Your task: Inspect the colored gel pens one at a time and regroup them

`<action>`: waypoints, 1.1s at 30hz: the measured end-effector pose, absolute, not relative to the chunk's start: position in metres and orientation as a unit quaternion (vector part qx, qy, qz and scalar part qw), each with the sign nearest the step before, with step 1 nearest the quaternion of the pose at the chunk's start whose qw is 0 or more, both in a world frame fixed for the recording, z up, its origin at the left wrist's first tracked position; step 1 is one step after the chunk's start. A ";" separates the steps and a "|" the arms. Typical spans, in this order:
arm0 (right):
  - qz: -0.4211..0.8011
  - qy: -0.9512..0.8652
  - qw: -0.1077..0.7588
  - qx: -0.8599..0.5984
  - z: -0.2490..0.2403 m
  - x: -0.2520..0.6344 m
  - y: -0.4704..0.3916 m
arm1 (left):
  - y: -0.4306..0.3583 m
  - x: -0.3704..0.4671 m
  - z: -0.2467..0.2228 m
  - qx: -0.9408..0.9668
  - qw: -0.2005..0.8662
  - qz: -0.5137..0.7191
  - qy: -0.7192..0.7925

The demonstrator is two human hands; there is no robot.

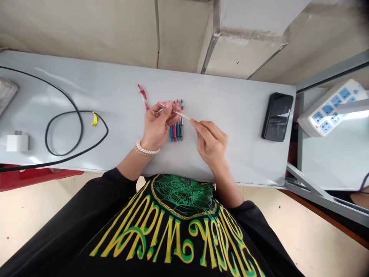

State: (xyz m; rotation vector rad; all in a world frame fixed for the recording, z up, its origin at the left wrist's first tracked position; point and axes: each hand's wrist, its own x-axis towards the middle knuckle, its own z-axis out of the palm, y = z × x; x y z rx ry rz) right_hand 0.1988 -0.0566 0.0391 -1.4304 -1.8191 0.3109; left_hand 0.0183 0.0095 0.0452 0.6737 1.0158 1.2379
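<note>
My left hand (pixel 158 125), with a pale beaded bracelet at the wrist, pinches the pink end of a slim pen part (pixel 184 115) between thumb and fingers. The part slants down to the right, its other end whitish and clear. At that end, my right hand (pixel 211 143) holds the tip between thumb and forefinger. Several pens (pixel 178 132) in teal, red and black lie side by side on the table just behind and beside my left hand, which partly hides them. A red and white pen (pixel 143 97) lies apart, beyond my left hand.
A black phone (pixel 277 117) lies at the table's right end, near a white power strip (pixel 331 107). On the left are a looped black cable (pixel 79 115) with a yellow tag and a white charger (pixel 17 141). The grey table (pixel 239 115) meets a wall behind.
</note>
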 end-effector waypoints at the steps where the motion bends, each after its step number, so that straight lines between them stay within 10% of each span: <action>1: 0.137 -0.703 0.417 -0.560 0.041 0.201 -0.058 | 0.013 0.015 0.044 0.278 0.651 0.548 0.446; 33: 0.214 -0.644 0.513 -0.526 0.043 0.185 -0.055 | -0.002 0.029 0.031 0.331 0.666 0.527 0.411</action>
